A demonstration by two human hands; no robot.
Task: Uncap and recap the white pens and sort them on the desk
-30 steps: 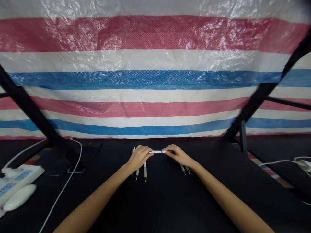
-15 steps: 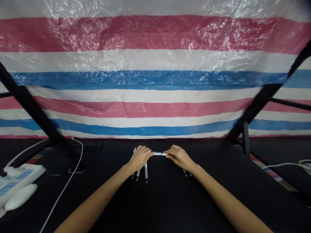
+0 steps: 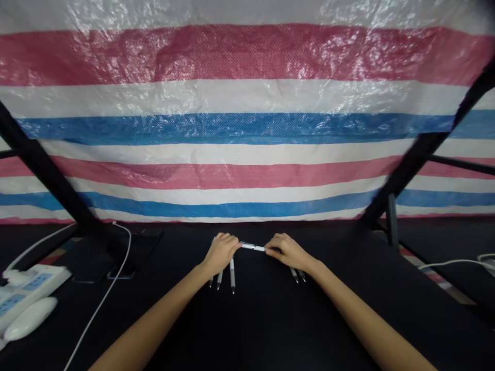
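Note:
A white pen (image 3: 252,247) stretches crosswise between my two hands, just above the black table. My left hand (image 3: 222,252) pinches its left end, the one with the clip. At the other end, the fingers of my right hand (image 3: 286,251) are closed on the pen's tip side. Three pens with grey grips, one of them a white-bodied pen (image 3: 232,275), lie under and beside my left hand, tips towards me. Two more pens (image 3: 294,274) lie partly hidden beneath my right hand and wrist.
On the left are a white power strip (image 3: 42,281), a white mouse-shaped object (image 3: 31,318) and a white cable (image 3: 104,296). Black frame legs (image 3: 402,178) rise on both sides. A striped plastic sheet (image 3: 247,175) hangs behind the table.
The pen between my hands has turned slightly, its right end now a little lower and its clip showing on the upper side. My right hand has shifted slightly.

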